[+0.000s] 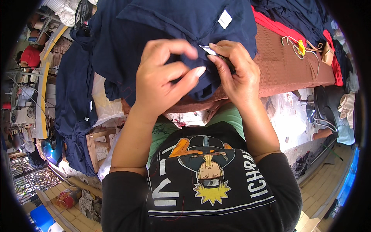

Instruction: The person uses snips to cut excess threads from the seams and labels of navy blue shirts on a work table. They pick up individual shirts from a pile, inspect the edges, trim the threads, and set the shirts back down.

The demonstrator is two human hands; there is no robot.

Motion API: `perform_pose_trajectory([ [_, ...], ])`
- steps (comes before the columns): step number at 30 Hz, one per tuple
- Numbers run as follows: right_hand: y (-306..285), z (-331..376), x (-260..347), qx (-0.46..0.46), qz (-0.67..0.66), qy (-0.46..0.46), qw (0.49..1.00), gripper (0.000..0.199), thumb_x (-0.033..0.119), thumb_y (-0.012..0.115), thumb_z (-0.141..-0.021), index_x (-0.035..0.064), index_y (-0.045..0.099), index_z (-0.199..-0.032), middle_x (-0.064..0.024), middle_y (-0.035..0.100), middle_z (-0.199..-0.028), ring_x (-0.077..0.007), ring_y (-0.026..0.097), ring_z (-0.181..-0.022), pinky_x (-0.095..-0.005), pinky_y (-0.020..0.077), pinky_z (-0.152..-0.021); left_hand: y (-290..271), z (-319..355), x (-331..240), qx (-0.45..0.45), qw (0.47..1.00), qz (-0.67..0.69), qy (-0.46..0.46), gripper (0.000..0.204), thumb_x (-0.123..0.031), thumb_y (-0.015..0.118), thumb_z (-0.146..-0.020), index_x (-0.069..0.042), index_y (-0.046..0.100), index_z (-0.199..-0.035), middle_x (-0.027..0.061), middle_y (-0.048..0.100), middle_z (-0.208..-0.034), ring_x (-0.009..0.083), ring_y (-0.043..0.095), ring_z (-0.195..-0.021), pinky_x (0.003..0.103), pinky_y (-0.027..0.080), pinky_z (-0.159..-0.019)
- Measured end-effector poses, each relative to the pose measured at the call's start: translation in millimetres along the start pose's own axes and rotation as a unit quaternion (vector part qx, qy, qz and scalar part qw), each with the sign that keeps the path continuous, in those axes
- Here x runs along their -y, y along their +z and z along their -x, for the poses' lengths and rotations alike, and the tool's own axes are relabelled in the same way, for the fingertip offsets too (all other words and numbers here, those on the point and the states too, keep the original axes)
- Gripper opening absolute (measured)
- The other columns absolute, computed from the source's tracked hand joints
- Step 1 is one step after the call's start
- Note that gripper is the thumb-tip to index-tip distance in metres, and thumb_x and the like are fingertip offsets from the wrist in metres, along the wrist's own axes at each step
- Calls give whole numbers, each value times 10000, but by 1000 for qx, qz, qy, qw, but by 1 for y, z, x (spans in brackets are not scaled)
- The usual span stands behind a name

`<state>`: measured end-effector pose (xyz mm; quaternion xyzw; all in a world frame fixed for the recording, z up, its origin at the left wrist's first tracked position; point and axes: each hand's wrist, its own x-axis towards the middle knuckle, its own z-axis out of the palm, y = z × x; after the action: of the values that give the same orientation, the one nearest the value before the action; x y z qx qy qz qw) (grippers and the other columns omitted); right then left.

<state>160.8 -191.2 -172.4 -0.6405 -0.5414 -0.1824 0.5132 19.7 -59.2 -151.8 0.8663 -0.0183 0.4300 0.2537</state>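
Note:
Spread over the table in front of me is a navy blue garment (154,19), with a white label (224,19) near its upper right. My right hand (239,71) is closed around small thread snips (208,50). Their pale pointed tip sticks out past my thumb towards the left, over the cloth, and the rest is hidden in my fingers. My left hand (162,77) hovers above the garment just left of the tip. Its fingers are curved but apart, the index finger is blurred, and I see nothing held between them.
A brown cloth-covered table (286,71) extends right, bearing a red strip (274,27), pale cords with a yellow piece (301,47) and more dark cloth. Navy garments (73,96) hang at left over a wooden stool (98,145). Sewing machines (23,115) stand far left.

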Motion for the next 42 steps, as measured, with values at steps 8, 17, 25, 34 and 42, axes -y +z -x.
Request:
perform_pose_trajectory([
  [8, -1, -6, 10, -34, -109, 70, 991, 159, 2, 727, -798, 6, 642, -932, -112, 694, -941, -197, 685, -851, -284, 538, -732, 20, -7, 5, -112, 986, -40, -112, 178, -91, 814, -689, -51, 689, -808, 58, 616, -989, 219, 611, -894, 308, 493, -774],
  [17, 11, -1, -1, -32, -156, 121, 980, 149, 27, 716, -828, -2, 636, -950, -108, 704, -975, -158, 684, -843, -262, 533, -746, 37, -7, 17, -108, 980, -122, -113, 143, -62, 793, -724, -52, 725, -849, 42, 610, -1036, 176, 601, -861, 288, 487, -770],
  [25, 7, 1, 0, -19, -128, 98, 987, 184, 31, 731, -809, 13, 644, -970, -103, 705, -1001, -181, 688, -877, -281, 537, -754, 10, -5, 7, -82, 984, 6, -156, 113, -86, 796, -711, -74, 737, -807, 32, 644, -1046, 191, 589, -917, 313, 487, -807],
  [34, 6, -4, 8, -7, -15, 9, 1000, 266, 59, 757, -740, 43, 656, -985, -94, 684, -945, -280, 663, -875, -344, 532, -758, 4, -5, -3, -73, 986, 15, -149, 135, -62, 785, -712, -80, 733, -836, 29, 636, -1063, 197, 579, -929, 309, 483, -821],
  [42, 6, -11, 5, -48, -9, -42, 998, 213, 39, 744, -752, 34, 661, -948, -95, 676, -900, -257, 672, -804, -318, 537, -675, -20, -15, 0, 35, 992, 114, 42, 154, -83, 731, -743, -67, 660, -607, 26, 670, -812, 161, 577, -782, 288, 450, -694],
])
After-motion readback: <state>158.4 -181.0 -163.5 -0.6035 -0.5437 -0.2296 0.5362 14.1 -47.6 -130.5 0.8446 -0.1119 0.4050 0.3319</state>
